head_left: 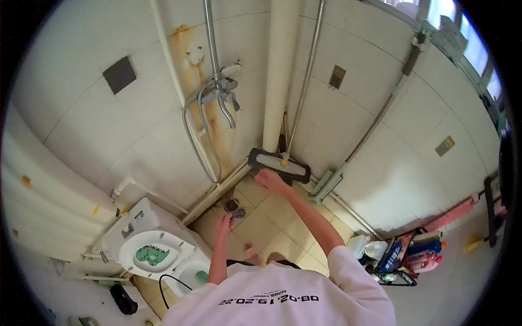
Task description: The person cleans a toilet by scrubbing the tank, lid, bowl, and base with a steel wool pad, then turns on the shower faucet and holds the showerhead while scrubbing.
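My left hand [225, 221] is low over the tiled floor, its fingers closed on a dark grey, rough clump that looks like a scouring ball [238, 213]. Just beyond it lies a dark floor drain [231, 205]. My right hand [268, 180] reaches forward with loosely bent fingers, and nothing shows in it. From this view it overlaps the near edge of a wide dark-bristled broom head [280, 165] leaning in the corner; whether they touch I cannot tell.
A white toilet [149, 252] with a green dinosaur sticker [152, 255] stands at left. The shower mixer [217, 92] and hose hang on the wall ahead. A squeegee mop [326, 186] leans at right, near a black basket [399, 280] of bottles.
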Demonstrator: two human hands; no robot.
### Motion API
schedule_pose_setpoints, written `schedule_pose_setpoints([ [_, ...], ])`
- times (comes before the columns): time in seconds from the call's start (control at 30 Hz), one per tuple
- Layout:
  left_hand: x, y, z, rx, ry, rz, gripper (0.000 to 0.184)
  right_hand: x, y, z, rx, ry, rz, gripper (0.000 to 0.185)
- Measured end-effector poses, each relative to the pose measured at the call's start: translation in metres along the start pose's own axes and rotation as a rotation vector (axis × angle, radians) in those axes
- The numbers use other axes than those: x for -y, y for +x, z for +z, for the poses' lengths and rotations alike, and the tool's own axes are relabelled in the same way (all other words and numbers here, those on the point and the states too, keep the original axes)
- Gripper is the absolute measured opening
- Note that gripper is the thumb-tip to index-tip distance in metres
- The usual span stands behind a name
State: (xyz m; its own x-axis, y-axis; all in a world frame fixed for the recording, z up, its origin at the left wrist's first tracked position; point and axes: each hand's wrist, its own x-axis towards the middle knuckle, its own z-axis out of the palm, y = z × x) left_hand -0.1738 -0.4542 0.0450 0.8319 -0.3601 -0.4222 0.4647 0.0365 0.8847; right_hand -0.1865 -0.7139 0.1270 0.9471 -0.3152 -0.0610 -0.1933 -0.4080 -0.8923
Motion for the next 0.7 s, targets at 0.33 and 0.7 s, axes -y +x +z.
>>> schedule_pose_setpoints([
  [0.33, -0.023, 0.107, 0.034, -0.075, 0.119, -0.041, 0.026, 0.049, 0.161, -0.053, -0.219, -0.186, -0.381, 0.039],
  [0.7, -0.079, 0.199, 0.118, -0.418, -0.081, 0.009, 0.022, 0.08, 0.276, -0.073, 0.239, -0.158, -0.592, 0.027],
])
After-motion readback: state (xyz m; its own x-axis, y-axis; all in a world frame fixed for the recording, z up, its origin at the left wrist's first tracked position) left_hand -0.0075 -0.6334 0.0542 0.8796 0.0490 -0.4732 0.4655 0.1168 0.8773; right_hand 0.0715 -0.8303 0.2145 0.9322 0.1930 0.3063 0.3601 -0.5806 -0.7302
